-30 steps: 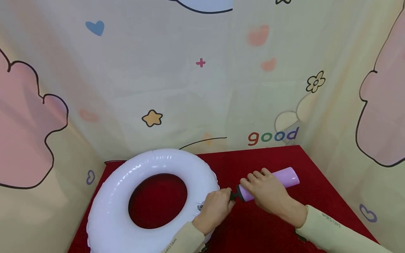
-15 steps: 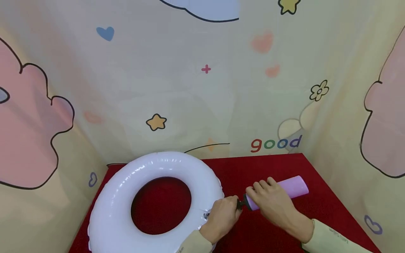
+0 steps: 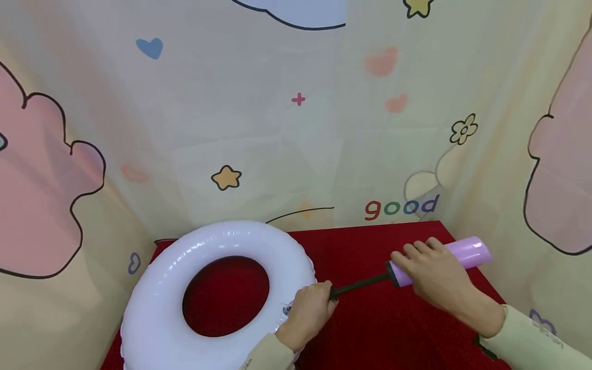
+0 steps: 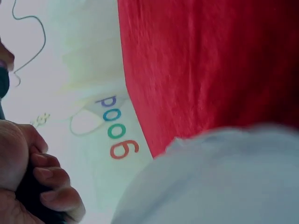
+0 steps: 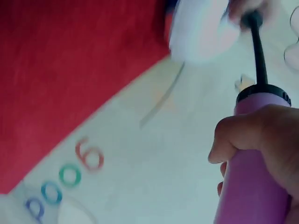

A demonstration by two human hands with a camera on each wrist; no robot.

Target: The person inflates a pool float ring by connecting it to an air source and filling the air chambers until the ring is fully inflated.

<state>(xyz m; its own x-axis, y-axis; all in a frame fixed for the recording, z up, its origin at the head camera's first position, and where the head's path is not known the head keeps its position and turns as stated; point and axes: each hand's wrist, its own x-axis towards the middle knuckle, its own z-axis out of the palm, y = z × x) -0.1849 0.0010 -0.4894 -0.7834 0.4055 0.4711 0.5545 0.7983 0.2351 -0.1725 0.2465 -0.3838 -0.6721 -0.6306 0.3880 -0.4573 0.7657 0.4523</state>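
Note:
A purple hand pump (image 3: 467, 252) is held in the air, its black rod (image 3: 363, 284) drawn out of the barrel. My right hand (image 3: 435, 275) wraps round the barrel near its black collar; the right wrist view shows the thumb across the purple barrel (image 5: 254, 186). With curled fingers my left hand (image 3: 309, 311) grips the black handle at the rod's end, and in the left wrist view those fingers (image 4: 58, 177) close round it. Beside the left hand lies a white inflated swim ring (image 3: 157, 293). A small clear valve (image 3: 287, 310) shows on the ring, partly hidden by that hand.
The ring rests on a red-covered table (image 3: 370, 329), over its left part. Pale printed curtains (image 3: 259, 118) with hearts, stars and the word "good" rise behind the table and on both sides.
Over the last half second my right hand has moved right and up with the pump barrel, pulling the rod out to a long length. The left hand keeps its grip on the handle.

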